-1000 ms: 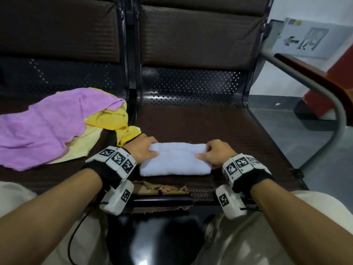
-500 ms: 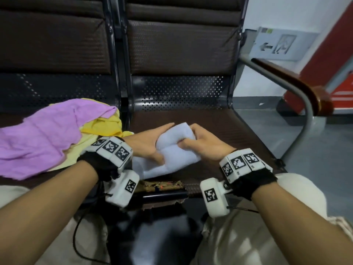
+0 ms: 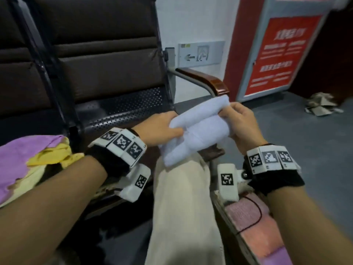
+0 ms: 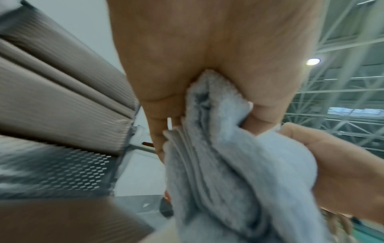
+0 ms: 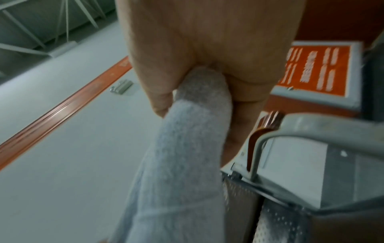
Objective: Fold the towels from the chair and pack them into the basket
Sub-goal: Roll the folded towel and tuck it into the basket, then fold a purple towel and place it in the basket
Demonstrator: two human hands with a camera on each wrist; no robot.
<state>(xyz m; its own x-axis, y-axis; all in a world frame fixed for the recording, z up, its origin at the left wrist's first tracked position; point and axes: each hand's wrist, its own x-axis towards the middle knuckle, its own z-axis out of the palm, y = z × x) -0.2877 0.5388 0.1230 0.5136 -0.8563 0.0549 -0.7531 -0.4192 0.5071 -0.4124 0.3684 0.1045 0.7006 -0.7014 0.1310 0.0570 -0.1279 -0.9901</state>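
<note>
got the white towel (image 3: 196, 131) up in the air btwn both hands, over my knee, just off the chair (image 3: 107, 77) seat. left hand (image 3: 160, 127) pinches one end, right hand (image 3: 242, 123) grips the other w/ curled fingers. it's folded into a thick, soft bundle, layered edges showing, tilted up to the right.

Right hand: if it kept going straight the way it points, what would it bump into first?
Probably the chair's wooden armrest, just beyond the right hand gripping the white towel; depth is unclear, so it might pass beside it.
</note>
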